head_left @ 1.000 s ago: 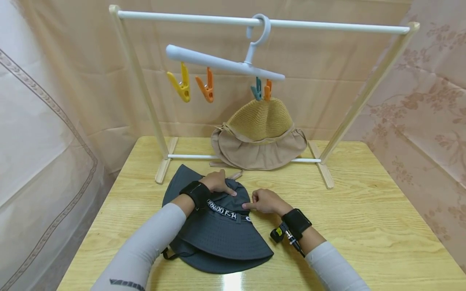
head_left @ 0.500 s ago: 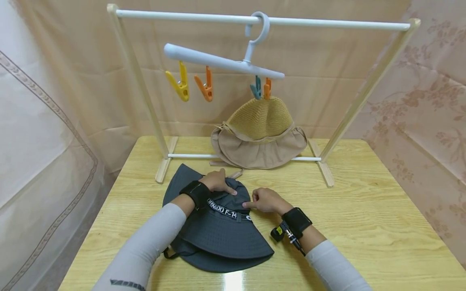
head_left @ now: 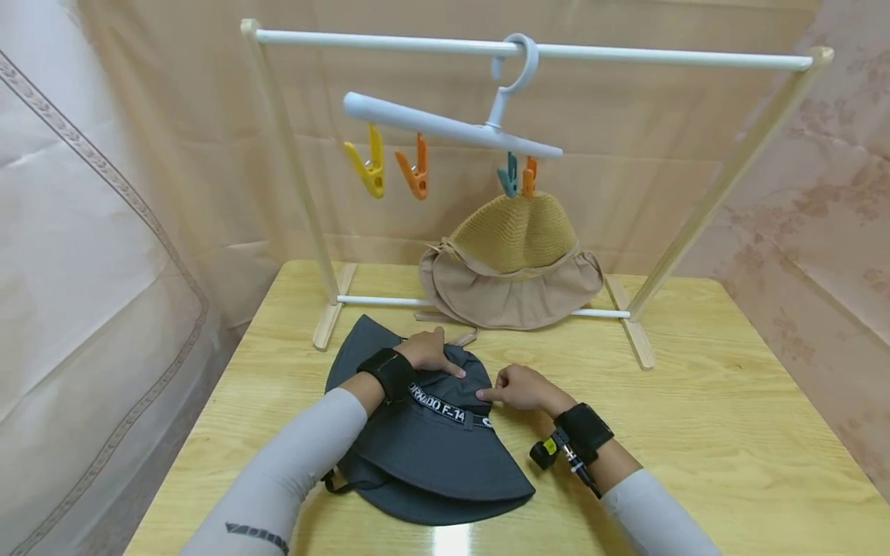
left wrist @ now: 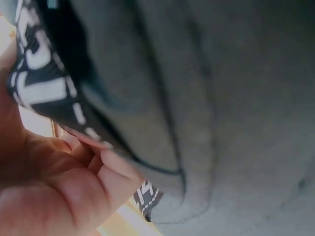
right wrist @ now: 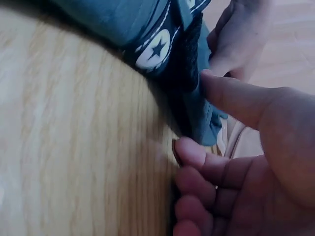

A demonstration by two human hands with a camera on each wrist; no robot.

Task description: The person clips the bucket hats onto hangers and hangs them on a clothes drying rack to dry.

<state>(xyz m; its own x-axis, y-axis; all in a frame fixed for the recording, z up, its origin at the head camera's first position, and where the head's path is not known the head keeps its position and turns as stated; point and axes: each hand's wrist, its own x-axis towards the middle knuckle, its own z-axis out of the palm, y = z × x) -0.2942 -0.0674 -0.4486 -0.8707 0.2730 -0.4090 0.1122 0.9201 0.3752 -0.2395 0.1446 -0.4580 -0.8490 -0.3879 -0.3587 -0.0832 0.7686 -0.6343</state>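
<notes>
A dark grey bucket hat (head_left: 445,455) lies folded on the table, its black band with white letters facing up. My left hand (head_left: 427,351) holds its crown from the far side, thumb on top; the hat hides most of the fingers in the head view. In the left wrist view, cloth fills the right side and curled fingers (left wrist: 115,172) lie by the band. On the crown's right edge, my right hand (head_left: 523,388) lays its thumb, fingers curled below. The right wrist view puts the hat edge between thumb and index fingertip (right wrist: 189,151).
Behind stands a wooden rack with a white bar (head_left: 626,52). A white hanger (head_left: 452,127) hangs from it with yellow, orange and teal clothespins (head_left: 509,176). A straw hat with a beige brim (head_left: 514,239) sits beneath. The wooden table (head_left: 702,432) extends right.
The head view has swung slightly, so the whole scene sits further right. Both hands and the bucket hat keep nearly the same places relative to each other.
</notes>
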